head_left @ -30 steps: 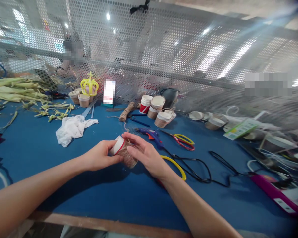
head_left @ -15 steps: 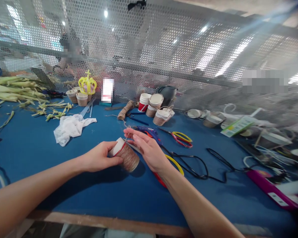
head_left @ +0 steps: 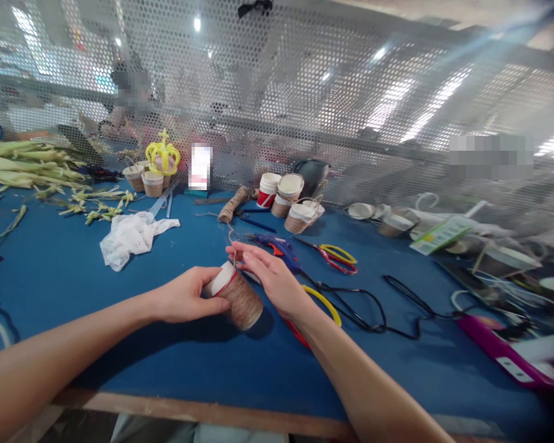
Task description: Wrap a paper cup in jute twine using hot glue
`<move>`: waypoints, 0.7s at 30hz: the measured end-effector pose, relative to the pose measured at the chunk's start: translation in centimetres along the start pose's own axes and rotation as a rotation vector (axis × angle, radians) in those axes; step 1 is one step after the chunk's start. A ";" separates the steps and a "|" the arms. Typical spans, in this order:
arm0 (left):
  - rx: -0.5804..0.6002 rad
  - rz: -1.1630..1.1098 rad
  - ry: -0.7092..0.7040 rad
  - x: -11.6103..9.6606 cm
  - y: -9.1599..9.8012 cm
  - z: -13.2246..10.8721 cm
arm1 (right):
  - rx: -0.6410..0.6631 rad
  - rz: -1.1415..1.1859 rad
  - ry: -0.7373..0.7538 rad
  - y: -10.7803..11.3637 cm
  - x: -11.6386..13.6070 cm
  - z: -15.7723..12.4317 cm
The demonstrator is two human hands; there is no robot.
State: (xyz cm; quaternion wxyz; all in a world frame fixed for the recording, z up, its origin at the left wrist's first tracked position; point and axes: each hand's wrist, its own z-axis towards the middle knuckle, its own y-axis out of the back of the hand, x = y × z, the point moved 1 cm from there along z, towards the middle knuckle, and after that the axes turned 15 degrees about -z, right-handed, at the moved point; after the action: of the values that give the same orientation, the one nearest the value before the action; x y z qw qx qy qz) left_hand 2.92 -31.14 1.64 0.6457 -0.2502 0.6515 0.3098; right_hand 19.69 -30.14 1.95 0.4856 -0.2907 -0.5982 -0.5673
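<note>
My left hand (head_left: 189,295) is closed round the white rim end of a paper cup (head_left: 244,300), which lies tilted with its base toward the lower right. Brown twine covers most of the cup's side, and a red line shows near the rim. My right hand (head_left: 270,271) is beside the rim, its thumb and fingers pinching a strand of twine (head_left: 231,235). That strand runs up from the cup toward a twine roll (head_left: 233,205) lying farther back. Behind my right hand lies a blue glue gun (head_left: 281,249), partly covered by it.
Yellow-and-red-handled scissors (head_left: 338,258) lie to the right, by a black cable (head_left: 373,320). Several wrapped cups (head_left: 300,216) stand at the back. A white cloth (head_left: 132,240) is on the left, a purple power strip (head_left: 503,354) on the right, and a perforated metal screen (head_left: 277,92) behind.
The cup has shifted slightly down and right in my left hand's grip. My right hand has moved a little left, with its fingers drawn closer together on the twine.
</note>
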 end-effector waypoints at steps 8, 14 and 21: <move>0.094 -0.018 -0.036 0.1 -0.9 -0.8 | 0.159 0.028 -0.091 -0.6 0.2 0.3; 0.052 -0.153 -0.108 0.4 -0.5 -0.5 | -0.090 -0.046 -0.148 0.5 -0.1 1.0; -0.006 -0.261 -0.078 0.6 -0.3 -0.4 | -0.060 -0.071 -0.171 1.6 0.8 0.9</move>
State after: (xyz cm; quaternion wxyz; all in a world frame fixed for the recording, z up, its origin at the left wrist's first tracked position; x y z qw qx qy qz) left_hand 2.85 -31.54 1.05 0.7045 -0.3227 0.5870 0.2347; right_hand 20.61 -29.15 3.45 0.4035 -0.3314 -0.6300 -0.5749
